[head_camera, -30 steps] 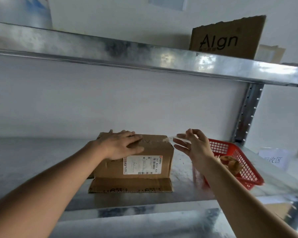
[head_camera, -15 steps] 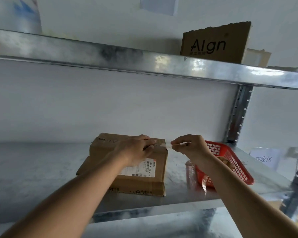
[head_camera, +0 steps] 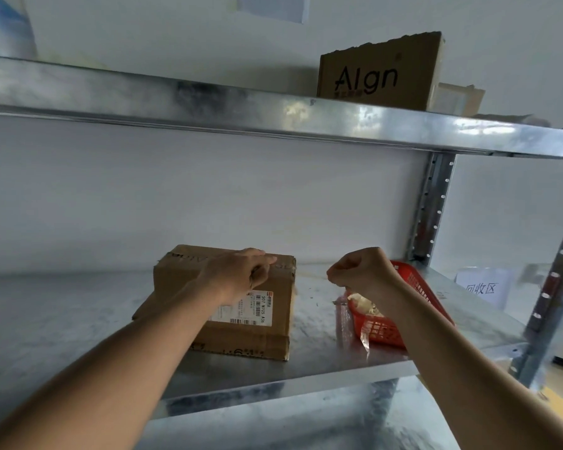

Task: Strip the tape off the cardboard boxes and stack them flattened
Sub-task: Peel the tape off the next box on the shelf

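Peeling tape: left hand (head_camera: 241, 276), fingers curled, presses cardboard box (head_camera: 241, 332) on shelf (head_camera: 62, 316); right hand (head_camera: 359, 271) fisted beside red basket (head_camera: 384, 329), tape in grip unclear. Brace box, pull low, steady.

Both forearms are extended forward; the left hand (head_camera: 238, 274) is laid palm-down with fingers curled, the right hand (head_camera: 359, 271) is closed into a fist.

On the upper shelf I read "AIgn" in dark print on the cardboard box (head_camera: 379, 73). The white shipping label (head_camera: 246, 308) on the lower cardboard box (head_camera: 241, 332) shows "507 N705 A36" beside barcodes. The white paper sign (head_camera: 481, 287) at right reads "回收区". Smaller label print is illegible.
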Demonstrator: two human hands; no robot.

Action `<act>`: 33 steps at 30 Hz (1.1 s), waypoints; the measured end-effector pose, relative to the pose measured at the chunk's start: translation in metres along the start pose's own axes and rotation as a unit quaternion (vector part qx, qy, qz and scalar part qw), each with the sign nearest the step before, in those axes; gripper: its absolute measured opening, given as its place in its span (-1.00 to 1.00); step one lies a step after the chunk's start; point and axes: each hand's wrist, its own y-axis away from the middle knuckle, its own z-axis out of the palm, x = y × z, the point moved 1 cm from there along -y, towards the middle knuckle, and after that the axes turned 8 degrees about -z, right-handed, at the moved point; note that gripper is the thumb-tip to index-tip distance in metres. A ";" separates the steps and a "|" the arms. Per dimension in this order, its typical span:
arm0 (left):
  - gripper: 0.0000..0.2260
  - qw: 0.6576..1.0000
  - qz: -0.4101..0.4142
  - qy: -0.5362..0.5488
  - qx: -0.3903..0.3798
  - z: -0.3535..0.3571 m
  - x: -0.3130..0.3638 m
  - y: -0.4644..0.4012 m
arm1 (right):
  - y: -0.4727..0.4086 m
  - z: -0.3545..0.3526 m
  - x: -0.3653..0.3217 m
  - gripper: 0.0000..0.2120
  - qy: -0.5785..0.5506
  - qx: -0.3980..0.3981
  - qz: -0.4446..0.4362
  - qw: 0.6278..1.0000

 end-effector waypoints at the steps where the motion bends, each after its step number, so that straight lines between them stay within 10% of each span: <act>1: -0.62 1.000 -0.003 -0.003 0.005 0.001 0.001 0.000 | 0.000 -0.001 -0.001 -0.91 -0.004 0.006 0.008 1.000; 16: -0.62 0.999 -0.007 -0.009 0.034 0.003 0.010 0.002 | 0.009 0.022 0.002 -0.94 -0.018 -0.078 -0.035 0.996; 22: -0.64 0.999 0.000 0.031 0.031 0.003 0.010 0.005 | 0.000 0.029 0.001 -0.63 0.035 -0.008 -0.134 0.990; 33: -0.61 0.999 -0.019 0.027 0.013 0.005 0.008 0.001 | -0.004 0.058 -0.002 -0.89 0.005 0.043 -0.145 0.988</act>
